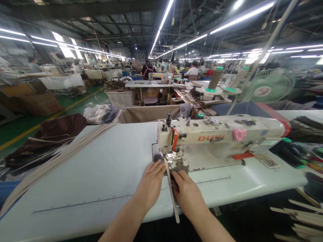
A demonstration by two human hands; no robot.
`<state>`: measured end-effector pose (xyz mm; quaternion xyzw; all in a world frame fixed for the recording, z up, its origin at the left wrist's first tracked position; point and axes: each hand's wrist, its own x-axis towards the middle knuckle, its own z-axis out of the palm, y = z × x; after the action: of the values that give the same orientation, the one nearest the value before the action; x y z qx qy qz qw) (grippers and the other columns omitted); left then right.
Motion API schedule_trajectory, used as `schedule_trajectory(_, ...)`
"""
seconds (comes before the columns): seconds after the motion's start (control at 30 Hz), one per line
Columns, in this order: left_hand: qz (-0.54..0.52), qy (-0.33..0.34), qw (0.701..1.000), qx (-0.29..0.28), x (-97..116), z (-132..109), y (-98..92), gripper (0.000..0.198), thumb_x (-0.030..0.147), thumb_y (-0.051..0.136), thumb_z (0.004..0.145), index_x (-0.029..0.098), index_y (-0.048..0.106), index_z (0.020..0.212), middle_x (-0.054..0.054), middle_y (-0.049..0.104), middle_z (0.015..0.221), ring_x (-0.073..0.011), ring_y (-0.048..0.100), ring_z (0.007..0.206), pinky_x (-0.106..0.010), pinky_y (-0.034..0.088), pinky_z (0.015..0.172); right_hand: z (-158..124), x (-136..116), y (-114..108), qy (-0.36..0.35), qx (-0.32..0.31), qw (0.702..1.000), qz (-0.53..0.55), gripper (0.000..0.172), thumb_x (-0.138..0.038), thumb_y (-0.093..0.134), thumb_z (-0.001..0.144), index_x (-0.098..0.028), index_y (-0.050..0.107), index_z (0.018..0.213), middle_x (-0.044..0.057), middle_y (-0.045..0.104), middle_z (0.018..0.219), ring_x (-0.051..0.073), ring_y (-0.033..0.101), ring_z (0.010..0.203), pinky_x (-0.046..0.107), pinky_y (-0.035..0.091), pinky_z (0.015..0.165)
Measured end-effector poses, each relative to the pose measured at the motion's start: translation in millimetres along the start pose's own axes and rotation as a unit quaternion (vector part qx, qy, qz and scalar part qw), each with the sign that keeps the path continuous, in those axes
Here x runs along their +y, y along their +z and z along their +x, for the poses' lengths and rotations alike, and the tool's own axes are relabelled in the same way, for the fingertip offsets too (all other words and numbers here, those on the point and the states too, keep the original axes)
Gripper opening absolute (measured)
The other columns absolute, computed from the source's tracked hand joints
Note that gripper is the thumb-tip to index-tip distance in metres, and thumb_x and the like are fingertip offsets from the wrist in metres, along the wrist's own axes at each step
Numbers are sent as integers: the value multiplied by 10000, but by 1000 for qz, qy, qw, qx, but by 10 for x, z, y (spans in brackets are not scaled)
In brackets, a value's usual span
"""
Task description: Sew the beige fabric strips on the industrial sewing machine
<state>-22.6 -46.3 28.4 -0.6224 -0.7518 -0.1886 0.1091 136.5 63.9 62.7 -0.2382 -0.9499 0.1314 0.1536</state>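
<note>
A narrow beige strip [173, 200] runs from the needle area of the sewing machine [217, 137] towards me, its rounded end hanging past the table's front edge. Left of the strip, my left hand [150, 184] lies flat with fingers stretched forward, the fingertips beside the presser foot [172, 156] and at the strip's edge. My right hand [188, 192] is on the other side, its fingers curled and closed at a small dark piece partly hidden under them. What exactly the right fingers grip cannot be made out.
Long beige strips [58, 158] drape over the table's left side. More strips [300, 218] hang at lower right. Thread cones [215, 80] and a green fan [272, 85] stand behind the machine. A cloth-lined bin [148, 114] adjoins the far edge. Other people work farther back.
</note>
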Motion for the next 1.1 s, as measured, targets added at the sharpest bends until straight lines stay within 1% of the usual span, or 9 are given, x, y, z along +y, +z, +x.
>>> schedule_trajectory(0.13, -3, 0, 1000, 3, -10, -12, 4, 476, 61, 410, 1016, 152, 557, 1459, -81, 606, 1507, -262, 501, 1473, -542, 461, 1238, 225, 114, 22, -67, 25, 997, -21, 445, -45, 579, 906, -193, 713, 1303, 97, 716, 1317, 237, 645, 1247, 351, 562, 1061)
schedule_trajectory(0.3, 1, -1, 1000, 6, -6, -25, 2, 481, 63, 393, 1023, 163, 558, 1463, -80, 599, 1513, -259, 502, 1473, -533, 470, 1233, 128, 296, 74, 1, 25, 997, -73, 503, -92, 478, 976, -156, 632, 1450, 105, 628, 1496, 239, 584, 1387, 379, 490, 1179)
schedule_trajectory(0.4, 7, 0, 1000, -3, -5, -16, 4, 489, 52, 397, 1015, 159, 555, 1465, -69, 589, 1526, -264, 502, 1472, -539, 477, 1230, -72, 208, 114, 40, 10, 991, -126, 628, -2, 452, 896, -144, 596, 1491, 140, 600, 1520, 249, 599, 1377, 325, 556, 1087)
schedule_trajectory(0.5, -4, -7, 1000, -8, -17, -2, 16, 486, 46, 422, 1002, 156, 567, 1453, -68, 605, 1509, -267, 523, 1453, -555, 486, 1222, -123, 91, 120, 9, -23, 992, -124, 661, 8, 426, 896, -179, 579, 1512, 137, 629, 1483, 220, 659, 1300, 262, 589, 1000)
schedule_trajectory(0.67, -43, -27, 998, 31, -46, -2, 44, 435, 59, 429, 1010, 167, 620, 1385, -77, 639, 1467, -264, 538, 1438, -559, 489, 1219, 135, 142, 60, -78, -32, 994, -69, 623, -33, 434, 937, -169, 544, 1535, 108, 543, 1583, 205, 564, 1412, 320, 512, 1144)
schedule_trajectory(0.87, -102, -47, 990, 88, -58, -21, 41, 403, 75, 400, 1020, 204, 676, 1285, -78, 690, 1367, -245, 580, 1385, -524, 537, 1180, 152, 72, 33, 84, 7, 982, -169, 580, 19, 408, 915, -35, 586, 1465, 241, 656, 1393, 309, 622, 1329, 332, 650, 885)
schedule_trajectory(0.97, -136, -62, 984, 96, -67, -20, 30, 363, 117, 389, 1036, 207, 680, 1233, -79, 699, 1333, -248, 581, 1375, -535, 532, 1180, 127, -38, 44, 17, -11, 987, -161, 552, 15, 414, 934, -85, 630, 1432, 187, 677, 1391, 265, 628, 1330, 294, 607, 986)
schedule_trajectory(1.03, -159, -82, 978, 105, -80, -19, 23, 352, 134, 372, 1038, 206, 678, 1198, -87, 703, 1309, -256, 589, 1358, -551, 531, 1173, 156, -29, 39, -57, -21, 991, -122, 573, -4, 415, 951, -141, 602, 1475, 131, 632, 1483, 213, 605, 1363, 269, 555, 1069)
schedule_trajectory(1.1, -176, -99, 973, 111, -97, -20, 14, 350, 139, 359, 1032, 206, 674, 1170, -95, 706, 1290, -264, 600, 1338, -561, 536, 1161, 190, 61, 23, -84, -23, 992, -91, 620, -16, 432, 942, -170, 548, 1531, 93, 551, 1577, 194, 557, 1417, 286, 508, 1138)
